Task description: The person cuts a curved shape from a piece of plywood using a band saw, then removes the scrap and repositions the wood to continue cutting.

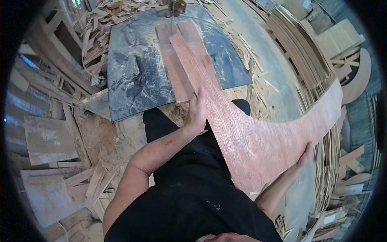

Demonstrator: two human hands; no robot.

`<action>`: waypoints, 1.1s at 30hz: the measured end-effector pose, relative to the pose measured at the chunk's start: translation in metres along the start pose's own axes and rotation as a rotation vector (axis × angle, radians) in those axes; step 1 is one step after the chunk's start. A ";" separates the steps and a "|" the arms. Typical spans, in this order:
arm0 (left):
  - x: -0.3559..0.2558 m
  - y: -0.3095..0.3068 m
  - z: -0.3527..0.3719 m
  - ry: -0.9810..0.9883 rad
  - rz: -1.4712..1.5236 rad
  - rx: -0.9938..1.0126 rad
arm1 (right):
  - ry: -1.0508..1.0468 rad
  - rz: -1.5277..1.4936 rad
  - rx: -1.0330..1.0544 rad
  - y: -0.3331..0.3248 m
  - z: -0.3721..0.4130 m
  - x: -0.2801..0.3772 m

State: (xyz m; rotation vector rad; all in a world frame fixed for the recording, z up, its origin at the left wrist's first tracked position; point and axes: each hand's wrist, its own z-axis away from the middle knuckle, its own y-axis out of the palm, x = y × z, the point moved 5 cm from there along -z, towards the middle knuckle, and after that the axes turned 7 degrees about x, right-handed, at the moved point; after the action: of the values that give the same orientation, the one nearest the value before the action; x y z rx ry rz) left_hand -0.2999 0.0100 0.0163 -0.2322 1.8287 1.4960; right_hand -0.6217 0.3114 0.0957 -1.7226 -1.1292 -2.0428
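Note:
A large curved plywood panel (258, 141) reaches from the saw table to the right of my body, its narrow end lying over a flat board (173, 80) on the dusty dark table (133, 72). My left hand (197, 109) holds the panel's left edge near the table's front, fingers pointing forward. My right hand (305, 156) grips the panel's lower right edge, with most of the fingers hidden beneath it. At the far end of the table stands the saw's blade guide (173, 9), in line with the panel's narrow tip.
Stacked curved plywood strips (298, 52) stand along the right side. Wood offcuts (94, 40) are heaped behind and left of the table. More boards (50, 139) lean at the left. Sawdust and scraps cover the floor.

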 end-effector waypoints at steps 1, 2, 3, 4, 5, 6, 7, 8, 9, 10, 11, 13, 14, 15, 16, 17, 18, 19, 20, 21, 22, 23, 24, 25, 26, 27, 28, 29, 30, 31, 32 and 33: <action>-0.002 -0.004 0.004 0.029 -0.068 -0.029 | 0.009 -0.017 -0.023 0.000 0.001 -0.005; -0.005 -0.010 0.002 0.026 -0.148 -0.075 | 0.023 -0.035 -0.047 0.001 0.005 -0.014; -0.011 -0.018 -0.003 0.015 -0.229 -0.122 | 0.040 -0.052 -0.077 0.002 0.009 -0.024; -0.015 -0.026 -0.009 -0.002 -0.310 -0.170 | 0.069 -0.090 -0.075 0.002 0.008 -0.036; -0.014 -0.041 -0.019 0.067 -0.387 -0.200 | 0.097 -0.129 -0.076 0.001 0.007 -0.048; -0.010 -0.061 -0.032 0.134 -0.467 -0.226 | 0.122 -0.171 -0.081 0.003 0.008 -0.057; -0.019 -0.066 -0.035 0.200 -0.547 -0.249 | 0.105 -0.156 -0.121 0.011 0.013 -0.062; -0.022 -0.071 -0.037 0.202 -0.545 -0.209 | 0.089 -0.141 -0.163 0.022 0.021 -0.070; -0.037 -0.066 -0.032 0.203 -0.542 -0.172 | 0.076 -0.124 -0.204 0.032 0.030 -0.076; -0.047 -0.065 -0.028 0.205 -0.538 -0.139 | 0.092 -0.152 -0.209 0.038 0.038 -0.082; -0.051 -0.075 -0.028 0.174 -0.607 -0.153 | 0.088 -0.135 -0.199 0.039 0.042 -0.088; -0.048 -0.105 -0.031 0.106 -0.747 -0.174 | 0.078 -0.106 -0.189 0.026 0.054 -0.110; -0.045 -0.120 -0.032 0.094 -0.798 -0.225 | 0.054 -0.153 -0.113 0.019 0.059 -0.128; -0.049 -0.121 -0.027 0.070 -0.844 -0.228 | 0.048 -0.151 -0.146 0.024 0.070 -0.132; -0.058 -0.118 -0.022 0.052 -0.890 -0.230 | 0.040 -0.151 -0.174 0.037 0.082 -0.138; -0.065 -0.119 -0.018 0.030 -0.937 -0.234 | 0.036 -0.150 -0.205 0.048 0.094 -0.142; -0.058 -0.145 -0.029 0.037 -1.044 -0.232 | 0.079 -0.149 -0.262 0.058 0.104 -0.142; -0.068 -0.149 -0.032 0.007 -1.190 -0.225 | 0.092 -0.156 -0.255 0.058 0.105 -0.146; -0.076 -0.152 -0.035 -0.022 -1.335 -0.216 | 0.103 -0.163 -0.248 0.054 0.107 -0.152; -0.080 -0.152 -0.039 -0.055 -1.477 -0.207 | 0.114 -0.166 -0.242 0.048 0.110 -0.158; -0.083 -0.150 -0.044 -0.001 -1.545 -0.246 | 0.105 -0.186 -0.229 0.044 0.112 -0.164; -0.087 -0.149 -0.049 0.054 -1.610 -0.287 | 0.098 -0.204 -0.213 0.038 0.114 -0.170; -0.089 -0.148 -0.053 0.108 -1.673 -0.332 | 0.091 -0.221 -0.197 0.034 0.113 -0.177; -0.087 -0.150 -0.063 0.086 -1.581 -0.287 | 0.103 -0.227 -0.195 0.028 0.111 -0.184; -0.086 -0.151 -0.073 0.065 -1.491 -0.244 | 0.116 -0.234 -0.192 0.022 0.108 -0.191; -0.084 -0.149 -0.078 0.043 -1.401 -0.198 | 0.129 -0.241 -0.192 0.021 0.106 -0.197; -0.083 -0.147 -0.080 0.046 -1.447 -0.221 | 0.142 -0.245 -0.203 0.021 0.102 -0.202; -0.082 -0.144 -0.084 0.051 -1.492 -0.247 | 0.155 -0.249 -0.210 0.022 0.097 -0.207; -0.082 -0.143 -0.085 0.051 -1.541 -0.273 | 0.172 -0.254 -0.221 0.024 0.095 -0.212; -0.081 -0.144 -0.087 0.067 -1.551 -0.265 | 0.174 -0.230 -0.239 0.022 0.091 -0.217; -0.079 -0.147 -0.091 0.084 -1.561 -0.256 | 0.176 -0.206 -0.257 0.020 0.087 -0.221; -0.077 -0.148 -0.094 0.101 -1.570 -0.248 | 0.178 -0.182 -0.274 0.018 0.083 -0.224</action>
State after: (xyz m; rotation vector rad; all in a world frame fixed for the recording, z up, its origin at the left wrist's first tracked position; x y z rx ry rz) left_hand -0.2018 -0.1428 -0.0449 -1.4536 0.8872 0.5044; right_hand -0.4878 0.2918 -0.1024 -1.5588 -1.0221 -2.5080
